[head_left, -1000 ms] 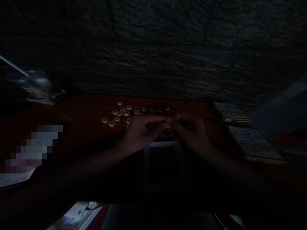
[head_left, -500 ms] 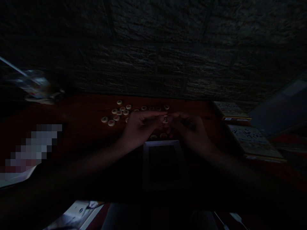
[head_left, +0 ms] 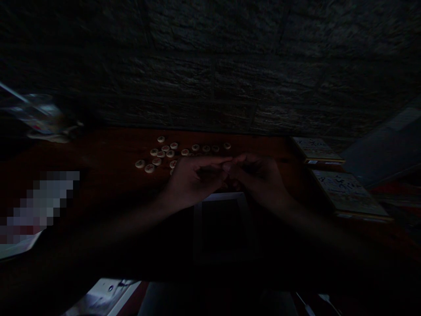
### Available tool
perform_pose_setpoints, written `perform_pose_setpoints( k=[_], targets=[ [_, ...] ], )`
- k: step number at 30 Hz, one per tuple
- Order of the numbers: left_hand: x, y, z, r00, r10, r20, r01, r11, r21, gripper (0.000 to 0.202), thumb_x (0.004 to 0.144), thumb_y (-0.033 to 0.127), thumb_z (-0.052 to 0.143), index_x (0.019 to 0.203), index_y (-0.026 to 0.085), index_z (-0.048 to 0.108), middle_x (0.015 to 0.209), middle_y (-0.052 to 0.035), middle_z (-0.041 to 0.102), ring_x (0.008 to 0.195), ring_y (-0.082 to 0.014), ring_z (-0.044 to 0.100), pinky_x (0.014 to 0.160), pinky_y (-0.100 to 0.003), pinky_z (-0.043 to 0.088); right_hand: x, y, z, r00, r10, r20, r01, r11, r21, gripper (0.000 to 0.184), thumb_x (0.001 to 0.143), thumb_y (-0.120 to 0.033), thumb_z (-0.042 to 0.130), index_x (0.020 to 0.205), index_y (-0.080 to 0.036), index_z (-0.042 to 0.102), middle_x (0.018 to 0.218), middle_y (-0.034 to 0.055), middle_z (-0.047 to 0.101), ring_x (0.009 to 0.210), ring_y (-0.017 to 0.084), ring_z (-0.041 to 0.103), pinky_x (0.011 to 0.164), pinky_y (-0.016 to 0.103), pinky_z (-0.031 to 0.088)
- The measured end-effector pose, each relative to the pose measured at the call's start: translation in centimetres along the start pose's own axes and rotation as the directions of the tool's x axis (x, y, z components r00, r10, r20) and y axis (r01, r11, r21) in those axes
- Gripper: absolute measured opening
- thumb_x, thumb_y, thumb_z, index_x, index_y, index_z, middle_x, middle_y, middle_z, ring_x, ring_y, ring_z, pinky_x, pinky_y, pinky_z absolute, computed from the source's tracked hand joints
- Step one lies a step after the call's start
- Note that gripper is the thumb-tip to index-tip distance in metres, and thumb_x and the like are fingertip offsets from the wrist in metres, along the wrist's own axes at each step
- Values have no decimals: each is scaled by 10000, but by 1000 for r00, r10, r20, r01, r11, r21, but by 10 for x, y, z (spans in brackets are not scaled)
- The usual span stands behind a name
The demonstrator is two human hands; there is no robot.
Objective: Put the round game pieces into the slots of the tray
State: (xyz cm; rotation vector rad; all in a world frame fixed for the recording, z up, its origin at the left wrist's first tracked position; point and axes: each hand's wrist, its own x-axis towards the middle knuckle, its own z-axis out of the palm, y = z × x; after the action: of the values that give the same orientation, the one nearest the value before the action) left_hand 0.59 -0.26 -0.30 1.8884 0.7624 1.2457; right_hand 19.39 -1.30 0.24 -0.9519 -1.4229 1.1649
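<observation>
My left hand (head_left: 194, 181) and my right hand (head_left: 263, 179) meet at the fingertips above the table, both closed in a pinch. Between them they hold a round xiangqi piece, now covered by my thumbs and fingers. Behind and left of my hands, several pale xiangqi pieces (head_left: 170, 153) with dark or red characters lie scattered on the reddish wooden table (head_left: 121, 147). Just below my hands stands an open box (head_left: 198, 219) with a pale rim; its inside is too dark to make out.
A clear cup (head_left: 46, 116) with a straw stands at the far left. Two flat printed boxes, one farther back (head_left: 317, 148) and one nearer (head_left: 350, 191), lie on the right. A stone wall (head_left: 210, 79) rises behind the table. A pixelated patch covers something at the left.
The marked face of the piece, visible before between my fingertips, is now hidden by my thumbs. My hands stay together in nearly the same place; the view has shifted slightly.
</observation>
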Motion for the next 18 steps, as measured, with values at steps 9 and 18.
perform_pose_setpoints(
  k=[9,18],
  targets=[
    [6,-4,-1,992,-88,-87,84,995,-49,308,876,278,820,1169,185,804,1043,-78,844,901,-216,822,817,-293,670,2,0,-2,1000,3,-14,-2,1000,25,417,755,-471,902,1025,-193,747,792,5,757,617,132,690,564,254,586],
    [5,-3,-2,992,-77,-97,67,993,-96,160,926,262,757,1058,209,830,1019,-58,848,876,-185,816,782,-268,656,3,3,0,1000,-5,-16,5,1000,11,383,687,-401,961,917,-196,734,775,-3,761,605,126,686,530,233,568]
  ],
)
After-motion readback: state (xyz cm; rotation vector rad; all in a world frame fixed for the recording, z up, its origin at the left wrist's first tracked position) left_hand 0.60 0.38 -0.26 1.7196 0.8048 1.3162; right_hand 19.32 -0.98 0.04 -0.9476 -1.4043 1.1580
